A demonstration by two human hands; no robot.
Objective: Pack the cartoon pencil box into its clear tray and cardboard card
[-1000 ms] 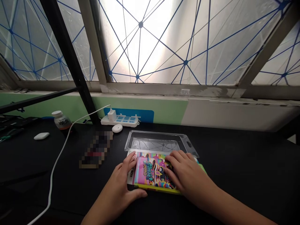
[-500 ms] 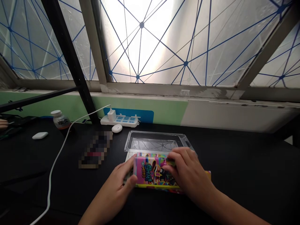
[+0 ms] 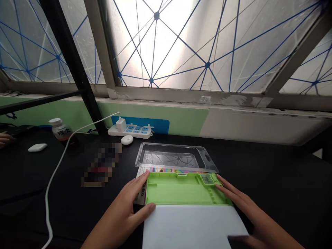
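A pencil case [image 3: 178, 193] lies opened out in front of me, its bright green tray showing inner ridges and a small clear-covered compartment at the right. Its pale, whitish lid [image 3: 192, 224] is folded down towards me. My left hand [image 3: 129, 207] grips the case's left side, fingertips at the back corner and thumb by the hinge line. My right hand [image 3: 246, 207] has its fingers along the right edge, its thumb low against the lid and blurred. A printed card or box [image 3: 141, 173] sits partly hidden under the case.
Behind the case lies a clear plastic package tray [image 3: 176, 148]. Further back are a white power strip [image 3: 132, 130], a round white case [image 3: 127, 139] and a bottle [image 3: 61, 131]. A white cable [image 3: 55, 173] crosses the left. Another person's hand [image 3: 5, 139] shows at the far left.
The pencil case has gone from closed, with its colourful printed cover up, to open, with the lid swung towards me. My right hand has moved from the cover to the right edge.
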